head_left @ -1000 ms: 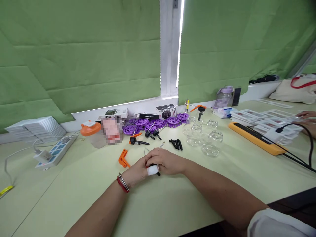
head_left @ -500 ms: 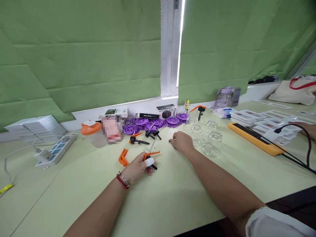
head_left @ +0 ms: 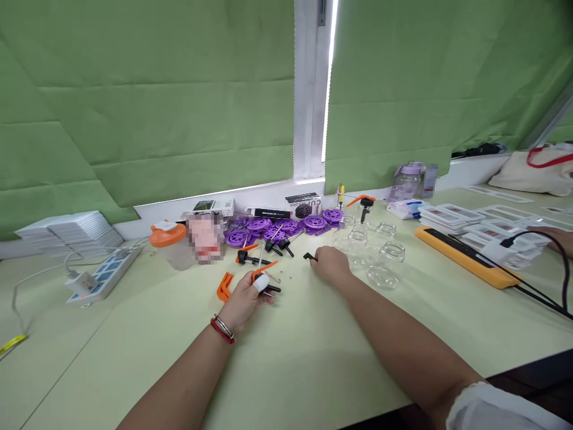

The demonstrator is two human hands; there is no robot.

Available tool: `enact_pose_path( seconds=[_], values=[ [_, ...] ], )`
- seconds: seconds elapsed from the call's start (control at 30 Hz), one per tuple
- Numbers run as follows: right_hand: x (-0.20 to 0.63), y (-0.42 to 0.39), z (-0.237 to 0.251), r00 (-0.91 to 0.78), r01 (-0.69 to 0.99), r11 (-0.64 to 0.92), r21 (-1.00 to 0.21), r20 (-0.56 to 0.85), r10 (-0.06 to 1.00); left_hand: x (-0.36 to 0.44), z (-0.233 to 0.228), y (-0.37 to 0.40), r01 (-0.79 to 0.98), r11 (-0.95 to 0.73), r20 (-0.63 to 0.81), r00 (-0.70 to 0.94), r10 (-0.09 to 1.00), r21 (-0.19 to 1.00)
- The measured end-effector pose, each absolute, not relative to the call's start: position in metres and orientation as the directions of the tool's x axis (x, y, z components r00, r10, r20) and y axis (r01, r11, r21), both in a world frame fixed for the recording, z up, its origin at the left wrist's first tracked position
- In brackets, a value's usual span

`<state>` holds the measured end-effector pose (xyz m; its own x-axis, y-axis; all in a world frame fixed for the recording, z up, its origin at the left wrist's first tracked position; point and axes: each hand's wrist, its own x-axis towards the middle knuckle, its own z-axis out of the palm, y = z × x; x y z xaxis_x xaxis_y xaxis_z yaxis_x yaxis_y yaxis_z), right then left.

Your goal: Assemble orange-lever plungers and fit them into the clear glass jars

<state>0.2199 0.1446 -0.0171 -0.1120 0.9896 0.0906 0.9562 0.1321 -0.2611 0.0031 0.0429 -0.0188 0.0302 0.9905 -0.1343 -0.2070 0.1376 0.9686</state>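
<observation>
My left hand (head_left: 244,300), thumb wrapped in white, is closed around a black part with an orange arm (head_left: 267,269) and a thin metal rod. A small black hooked piece (head_left: 308,257) sticks out from the closed fingers of my right hand (head_left: 332,263), low over the table. Beside my left hand lies an orange bracket (head_left: 224,286). Behind it are several similar black parts with metal rods (head_left: 285,246), one with an orange arm. Tiny metal bits (head_left: 278,278) are scattered between my hands. Clear glass jars (head_left: 384,273) stand just right of my right hand.
Purple wheel-shaped parts (head_left: 259,225) are piled at the back. An orange-lidded cup (head_left: 168,235) and a power strip (head_left: 105,275) are on the left. To the right lie a yellow-orange power bar (head_left: 465,257) with cables, stacked white frames (head_left: 447,218) and another person's hand (head_left: 555,237).
My left hand has tilted and raised the orange-armed part slightly. My right hand has shifted a little, and more of the black piece shows. The view has moved slightly.
</observation>
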Motion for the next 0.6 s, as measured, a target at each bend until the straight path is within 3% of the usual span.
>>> enact_pose_path(
  seconds=[0.1, 0.2, 0.6],
  values=[
    [0.211, 0.131, -0.01, -0.319, 0.852, 0.384, -0.356, 0.229, 0.92, -0.003, -0.02, 0.047, -0.298, 0.074, -0.1, -0.071, 0.992, 0.952],
    [0.2, 0.113, -0.008, -0.545, 0.677, 0.599, -0.428, 0.256, 0.798, -0.006, -0.017, 0.049, -0.352, 0.042, -0.078, -0.089, 0.993, 0.935],
    [0.189, 0.098, -0.014, -0.703, 0.461, 0.703, -0.542, 0.259, 0.662, -0.001, -0.013, 0.045, -0.339, 0.089, -0.119, -0.066, 0.991, 0.937]
  ],
)
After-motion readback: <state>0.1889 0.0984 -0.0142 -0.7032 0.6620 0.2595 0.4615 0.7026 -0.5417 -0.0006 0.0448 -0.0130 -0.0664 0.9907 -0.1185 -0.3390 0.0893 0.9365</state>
